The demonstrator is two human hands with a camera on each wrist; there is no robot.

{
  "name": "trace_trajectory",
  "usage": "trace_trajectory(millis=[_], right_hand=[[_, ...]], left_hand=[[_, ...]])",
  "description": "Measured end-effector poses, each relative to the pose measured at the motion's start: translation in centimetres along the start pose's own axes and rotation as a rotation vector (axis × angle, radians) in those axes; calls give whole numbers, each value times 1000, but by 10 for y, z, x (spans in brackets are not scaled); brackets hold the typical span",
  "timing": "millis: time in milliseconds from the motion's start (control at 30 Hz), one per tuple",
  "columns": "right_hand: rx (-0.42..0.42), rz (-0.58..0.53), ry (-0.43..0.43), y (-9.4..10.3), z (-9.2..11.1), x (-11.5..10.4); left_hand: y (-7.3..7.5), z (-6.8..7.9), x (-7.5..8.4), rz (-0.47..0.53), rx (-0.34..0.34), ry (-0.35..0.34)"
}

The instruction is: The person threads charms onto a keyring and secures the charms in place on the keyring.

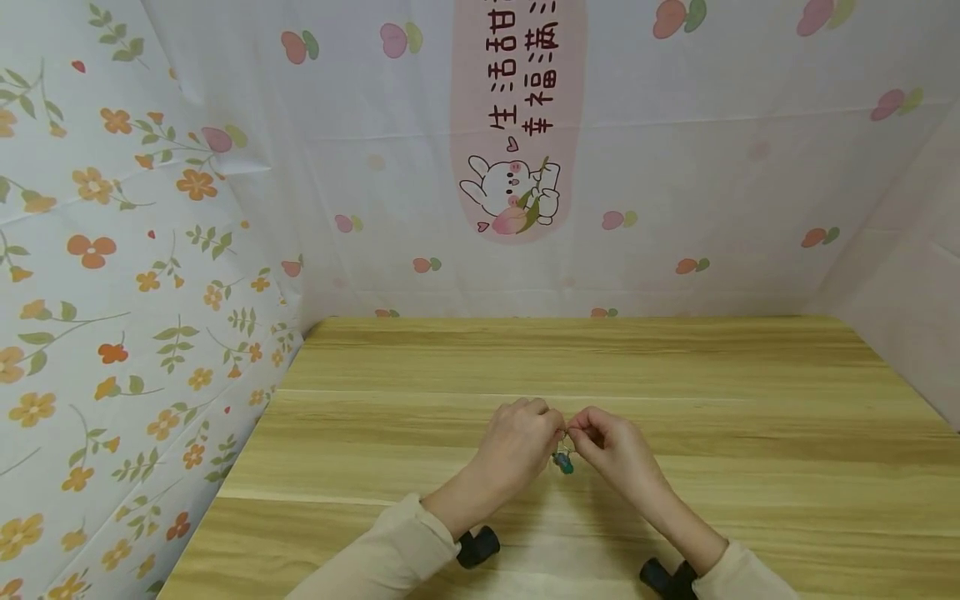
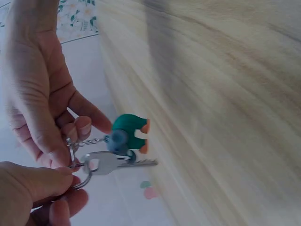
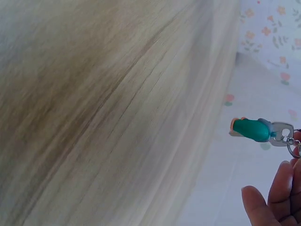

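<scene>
A keychain with a small animal figurine point(image 2: 123, 134), green-bodied with a grey head and orange feet, hangs on a short chain point(image 2: 94, 141) between my two hands, above the wooden table. Beside the figurine a silver key point(image 2: 106, 162) dangles from a metal key ring point(image 2: 86, 181). My left hand point(image 1: 521, 442) pinches this ring between thumb and fingers. Facing it, my right hand point(image 1: 622, 454) pinches the metal fitting at the chain's upper end with thumb and forefinger. In the right wrist view, the figurine partly covers the key, and only part of the right hand shows.
The wood-grain table point(image 1: 360, 442) spreads out under both hands. White cloth with fruit prints and a rabbit picture point(image 1: 517, 192) hangs behind it, and flower-printed cloth point(image 1: 135, 333) on the left. Black wrist devices point(image 1: 478, 547) sit below both wrists.
</scene>
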State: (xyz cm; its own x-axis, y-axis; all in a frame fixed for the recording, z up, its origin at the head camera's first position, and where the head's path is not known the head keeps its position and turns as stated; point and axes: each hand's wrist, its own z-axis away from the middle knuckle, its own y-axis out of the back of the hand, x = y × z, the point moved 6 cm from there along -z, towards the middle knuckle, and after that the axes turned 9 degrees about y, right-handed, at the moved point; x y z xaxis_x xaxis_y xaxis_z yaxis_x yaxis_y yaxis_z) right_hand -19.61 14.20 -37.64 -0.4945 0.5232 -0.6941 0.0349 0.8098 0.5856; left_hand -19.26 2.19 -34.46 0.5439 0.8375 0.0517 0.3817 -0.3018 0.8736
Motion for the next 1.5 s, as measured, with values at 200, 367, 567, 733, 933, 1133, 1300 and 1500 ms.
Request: trace_trajectory(millis=[200,367,567,733,933,1133,1300,1500], right_hand=[[25,61,38,2,0,-4],[30,23,25,2,1,-3],[11,-62,-27,2,0,1],[-9,-143,-111,2,0,6],[-11,-195,-109,1,1,9],[48,51,111,3,1,-6],[65,126,141,4,1,-11],[28,16,44,4,0,-6]], left_hand=[[1,-2,1,0,-20,-4],[-1,1,-3,118,7,10],[-1,6,-7,223,106,6],[0,10,-9,277,207,-26],[-1,12,-12,323,155,10],[1,7,-8,240,43,32],[0,3,-7,212,-14,56],[0,6,-11,324,46,57]])
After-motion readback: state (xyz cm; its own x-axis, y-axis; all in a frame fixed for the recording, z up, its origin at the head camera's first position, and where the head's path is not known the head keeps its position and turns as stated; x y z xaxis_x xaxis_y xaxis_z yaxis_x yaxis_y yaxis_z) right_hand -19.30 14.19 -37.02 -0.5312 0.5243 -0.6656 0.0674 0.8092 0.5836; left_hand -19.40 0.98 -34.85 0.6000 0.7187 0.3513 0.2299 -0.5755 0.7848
